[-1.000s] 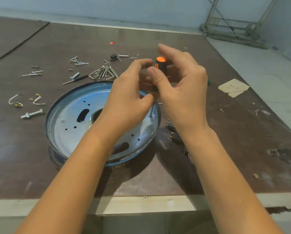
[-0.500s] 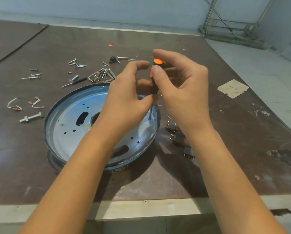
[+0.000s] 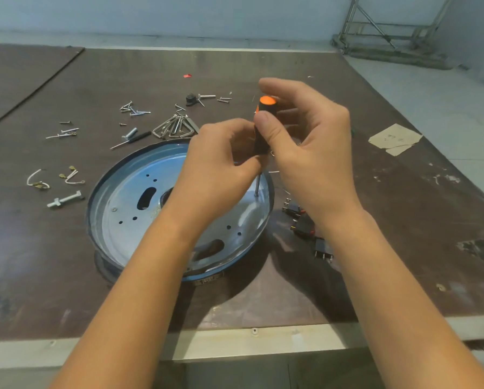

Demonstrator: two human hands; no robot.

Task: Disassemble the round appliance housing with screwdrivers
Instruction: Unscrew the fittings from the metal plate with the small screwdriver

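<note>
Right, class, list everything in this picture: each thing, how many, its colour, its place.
housing: one, blue-silver, table centre
screwdriver: one, black-orange, upright on housing's right side
screws and nails: many, silver, behind housing
clips: bundle, silver, behind housing
bolt: one, silver, left of housing
wire pieces: two, white, left of housing
switches: few, black, right of housing
paper scraps: two, beige, right
table: one, brown
left hand: holds screwdriver low
right hand: pinches screwdriver's top

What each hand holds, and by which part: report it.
Both hold the screwdriver by its handle: right hand pinches it just under the orange cap, left hand grips its lower end.
</note>
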